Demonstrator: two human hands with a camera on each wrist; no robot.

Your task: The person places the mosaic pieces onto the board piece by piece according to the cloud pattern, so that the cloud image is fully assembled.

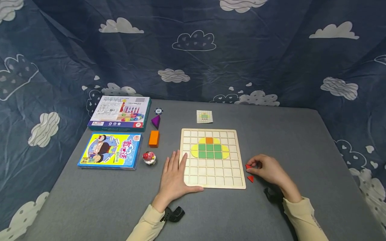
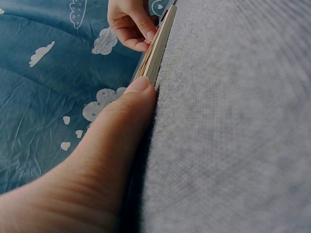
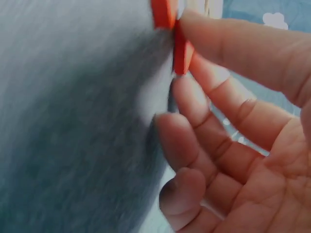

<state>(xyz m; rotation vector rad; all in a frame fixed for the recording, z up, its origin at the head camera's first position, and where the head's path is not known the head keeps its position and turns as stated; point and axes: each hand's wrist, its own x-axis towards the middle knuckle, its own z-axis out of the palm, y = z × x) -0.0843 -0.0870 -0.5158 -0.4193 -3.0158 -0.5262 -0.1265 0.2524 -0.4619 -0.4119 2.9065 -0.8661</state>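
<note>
A wooden grid board (image 1: 213, 172) lies on the table, with green squares (image 1: 210, 151), an orange square (image 1: 209, 140) and yellow rounded pieces (image 1: 194, 151) set in its upper cells. My left hand (image 1: 176, 180) rests flat along the board's left edge, fingers straight, with the thumb against the near edge. To the right of the board, my right hand (image 1: 268, 169) pinches a red triangle piece (image 3: 182, 53) between thumb and finger, close to the tabletop. Beside it lies a second red triangle (image 1: 250, 178), also partly seen in the right wrist view.
A small pattern card (image 1: 204, 116) lies behind the board. Left of it are a purple piece (image 1: 155, 121), a poker chip (image 1: 158, 111), an orange block (image 1: 154, 139) and a round red-and-white figurine (image 1: 149, 158). Two boxes, one white (image 1: 120, 112) and one yellow-blue (image 1: 110, 150), lie farther left.
</note>
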